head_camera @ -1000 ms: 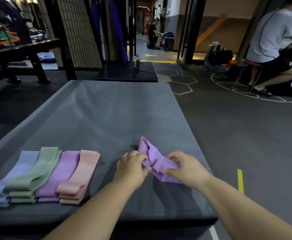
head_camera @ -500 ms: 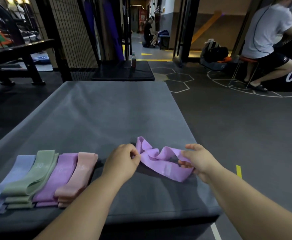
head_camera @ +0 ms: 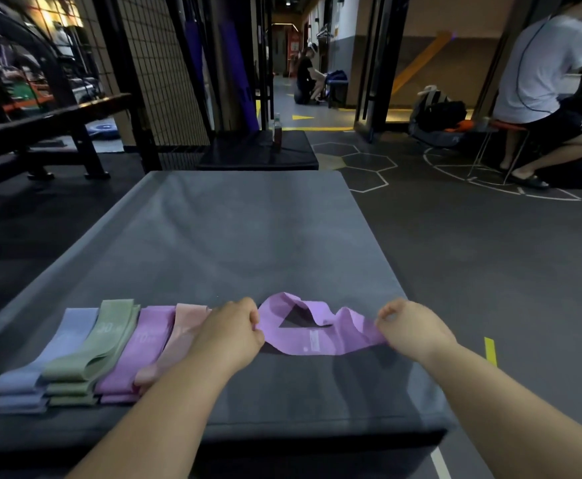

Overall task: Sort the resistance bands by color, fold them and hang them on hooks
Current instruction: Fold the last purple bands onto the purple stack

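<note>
The hands are now farther apart than a second ago: then they held the lilac band [head_camera: 317, 337] bunched between them, and now it is drawn out sideways, low over the near part of the grey mat [head_camera: 248, 236]. The left hand [head_camera: 229, 335] grips the left end with curled fingers, and the right hand [head_camera: 412, 328] pinches the right end between thumb and fingers. The band is not yet flat, because a twisted loop stands up in its middle. It seems the person straightens it before folding, so this band is still unfinished. No box, tray or hook shows in the view. The folded bands lie directly on the mat in one row, touching each other: blue-grey band [head_camera: 57, 354], green band [head_camera: 99, 344], purple band [head_camera: 140, 350], pink band [head_camera: 178, 337].
</note>
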